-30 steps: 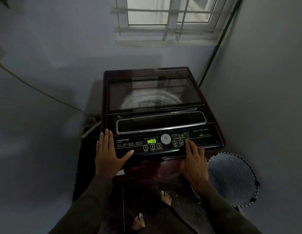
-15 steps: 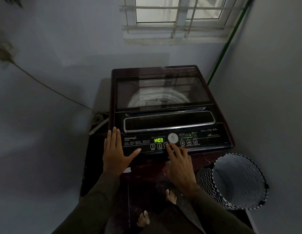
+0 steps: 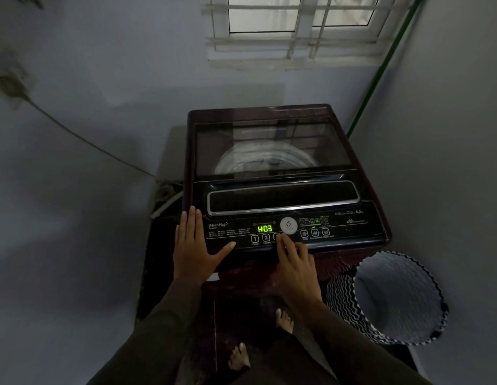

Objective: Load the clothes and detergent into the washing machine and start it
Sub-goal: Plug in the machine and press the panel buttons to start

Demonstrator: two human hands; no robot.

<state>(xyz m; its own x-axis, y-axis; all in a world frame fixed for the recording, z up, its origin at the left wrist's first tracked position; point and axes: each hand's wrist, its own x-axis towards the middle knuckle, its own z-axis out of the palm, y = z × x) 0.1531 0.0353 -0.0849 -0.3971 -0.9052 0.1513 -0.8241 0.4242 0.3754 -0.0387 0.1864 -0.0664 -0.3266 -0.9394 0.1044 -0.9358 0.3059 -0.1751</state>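
Observation:
A dark maroon top-loading washing machine (image 3: 366, 173) stands in the room's corner with its glass lid (image 3: 269, 145) closed; the pale drum rim shows through it. The control panel (image 3: 350, 226) at the front is lit, and its green display (image 3: 265, 228) reads H:03. My left hand (image 3: 194, 251) lies flat, fingers spread, on the panel's left end. My right hand (image 3: 294, 262) has its index fingertip on the third round button, just right of buttons 1 and 2 and below the display. No clothes or detergent are visible.
An empty black-and-white zigzag laundry basket (image 3: 341, 298) stands on the floor right of the machine. A green pipe (image 3: 380, 70) runs up the right corner. A cable (image 3: 83, 140) crosses the left wall to fittings beside the machine. A barred window (image 3: 297, 23) is above. My bare feet show below.
My right hand slid left along the panel, from the buttons at its right side to the third button under the display. The left hand stayed flat. The display still reads H:03.

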